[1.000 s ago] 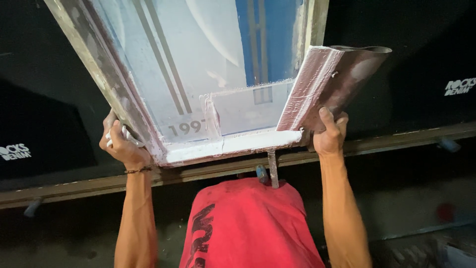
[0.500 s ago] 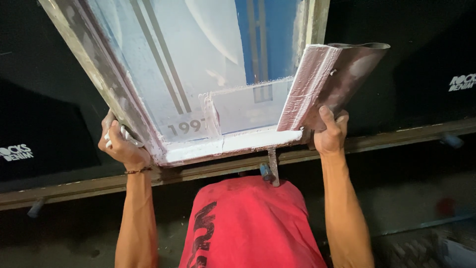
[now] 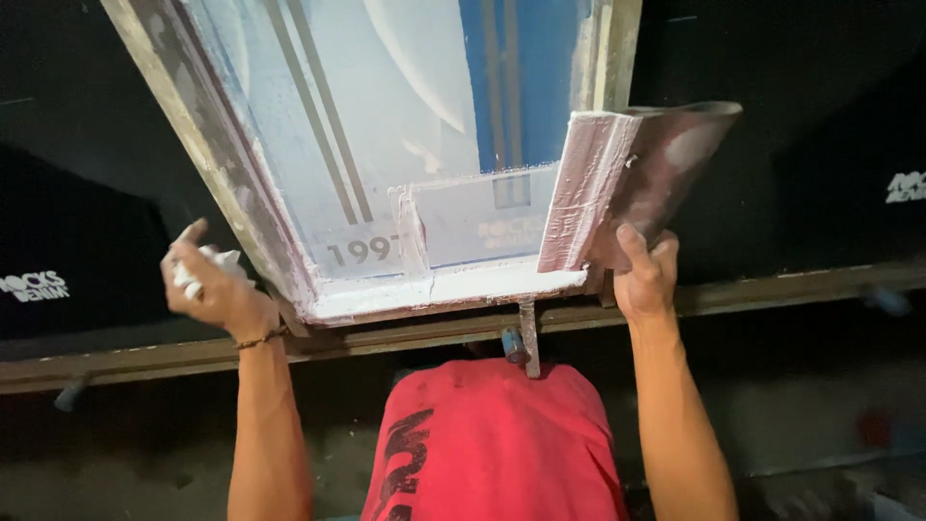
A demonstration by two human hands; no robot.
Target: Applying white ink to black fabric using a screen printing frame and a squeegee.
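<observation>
Overhead, raised and tilted above the worker: wooden-framed printing screen (image 3: 241, 193), near edge lowest, just above the long wooden rail (image 3: 772, 289) of the bench. Propped against its near right corner, a broad squeegee (image 3: 627, 183), white-smeared along the face, gripped from below by the right hand (image 3: 646, 275) with fingers wrapped round the blade and thumb pressed up its front. Off the frame's left corner, not touching the wood as far as can be told, the left hand (image 3: 217, 289), fingers curled round a small white wad (image 3: 207, 265), forefinger lifted, thin bracelet (image 3: 258, 340) at the wrist.

Likely trouble from here: with only one hand plainly bearing on it, a slip or twist of the frame; at this tilt, a possible run or drip of wet white paste off the low edge or the squeegee onto the black cloth (image 3: 791, 145) spread either side, or onto the red shirt (image 3: 492, 434) directly beneath. Also a risk of smearing already printed cloth with a paste-marked hand.

No pot, tub or bowl in view. Serving as the only holder, the frame itself: a thick band of white paste (image 3: 463, 287) pooled along the inside of the near edge, thinner film over the pale mesh (image 3: 405, 116) above. Below the edge, a metal bracket (image 3: 528, 333) hanging from the frame.
</observation>
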